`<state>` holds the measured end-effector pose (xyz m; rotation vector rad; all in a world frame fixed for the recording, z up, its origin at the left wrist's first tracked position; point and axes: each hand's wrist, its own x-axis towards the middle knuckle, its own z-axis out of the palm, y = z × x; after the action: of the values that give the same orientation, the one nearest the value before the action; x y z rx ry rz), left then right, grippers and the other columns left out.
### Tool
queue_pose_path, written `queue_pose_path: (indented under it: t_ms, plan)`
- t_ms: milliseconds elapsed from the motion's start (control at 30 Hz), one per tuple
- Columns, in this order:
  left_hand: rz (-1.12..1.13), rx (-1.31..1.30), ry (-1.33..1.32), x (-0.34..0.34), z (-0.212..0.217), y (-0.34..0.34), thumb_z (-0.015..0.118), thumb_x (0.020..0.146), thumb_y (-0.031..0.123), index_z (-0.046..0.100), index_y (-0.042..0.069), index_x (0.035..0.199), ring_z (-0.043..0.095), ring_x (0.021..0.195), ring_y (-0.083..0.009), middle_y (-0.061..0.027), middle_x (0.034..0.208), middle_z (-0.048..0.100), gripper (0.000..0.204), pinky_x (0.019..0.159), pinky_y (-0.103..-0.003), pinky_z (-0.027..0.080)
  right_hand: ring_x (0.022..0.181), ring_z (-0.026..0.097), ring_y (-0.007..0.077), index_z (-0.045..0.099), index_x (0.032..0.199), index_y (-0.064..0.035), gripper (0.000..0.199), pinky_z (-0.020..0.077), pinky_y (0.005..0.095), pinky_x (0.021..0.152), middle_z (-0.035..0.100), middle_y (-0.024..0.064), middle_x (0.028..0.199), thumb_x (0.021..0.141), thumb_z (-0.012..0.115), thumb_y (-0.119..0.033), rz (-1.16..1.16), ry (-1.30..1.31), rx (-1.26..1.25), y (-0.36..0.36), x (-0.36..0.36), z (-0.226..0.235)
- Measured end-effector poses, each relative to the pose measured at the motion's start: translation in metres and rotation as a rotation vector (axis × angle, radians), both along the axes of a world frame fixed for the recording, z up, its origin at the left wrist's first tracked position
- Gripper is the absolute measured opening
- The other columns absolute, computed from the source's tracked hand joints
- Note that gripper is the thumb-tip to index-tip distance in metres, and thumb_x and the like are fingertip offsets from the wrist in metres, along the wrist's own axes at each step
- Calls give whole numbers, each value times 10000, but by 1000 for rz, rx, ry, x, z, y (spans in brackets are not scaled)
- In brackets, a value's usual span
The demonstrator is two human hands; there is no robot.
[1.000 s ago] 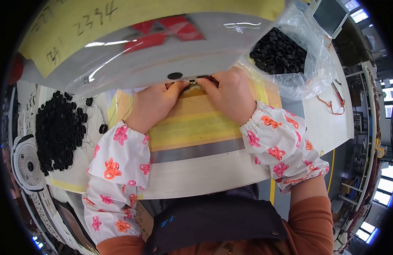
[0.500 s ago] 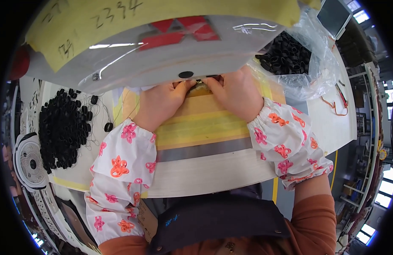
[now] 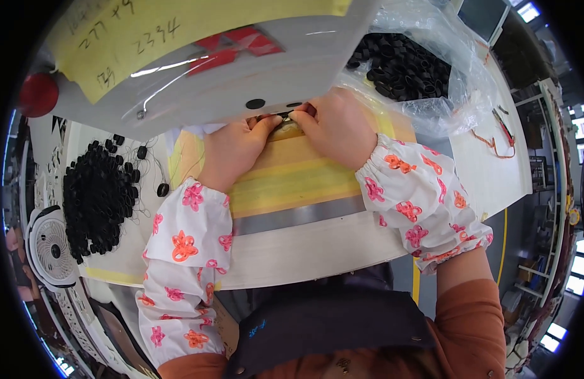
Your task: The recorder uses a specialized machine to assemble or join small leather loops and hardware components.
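Under the front of a glossy white machine head [image 3: 178,95], my two hands meet close together. My left hand [image 3: 236,148] is closed in a pinch, thumb against fingers. My right hand [image 3: 339,126] pinches from the other side, its thumb almost touching the left one. Between the fingertips shows a bit of a small black band [image 3: 284,115]. The rest of it is hidden by the fingers and the machine. Beneath the hands lies a work surface covered with yellow tape [image 3: 292,180].
On the left of the table lies a heap of black bands [image 3: 99,196] with loose threads. A clear plastic bag [image 3: 472,95] at the back right holds more black loops [image 3: 406,66]. Red-handled snips [image 3: 504,129] lie at the right. A white fan [image 3: 52,249] stands left.
The view has turned a little, so the machine head and hands sit slightly further left. Both hands keep their pinch at the same spot under the machine.
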<state>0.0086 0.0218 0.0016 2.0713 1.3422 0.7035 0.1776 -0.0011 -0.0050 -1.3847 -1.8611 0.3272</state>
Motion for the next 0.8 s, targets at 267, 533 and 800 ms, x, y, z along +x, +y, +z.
queue_pose_path:
  t_ms: [267,533,800]
  plan:
    - [81,-154,36,2,-5,3,590,778,280,622,33,813,535,542,-94,-9,609,595,252,525,-259,397,540,557,248,542,683,-5,97,436,324,499,559,106,593,687,619,-64,45,65,68,3,4,-12]
    - [35,259,77,-24,-9,-29,581,792,270,590,21,714,509,458,-220,-105,545,539,262,456,-314,375,591,557,291,529,676,-47,110,437,385,529,564,101,641,695,599,-130,69,85,165,-1,11,-5]
    - [315,296,131,-92,-9,-8,579,799,230,561,-17,662,478,425,-206,-132,532,529,284,436,-304,351,792,524,236,565,754,-80,135,410,357,655,552,52,827,679,640,-163,-502,-411,320,7,66,9]
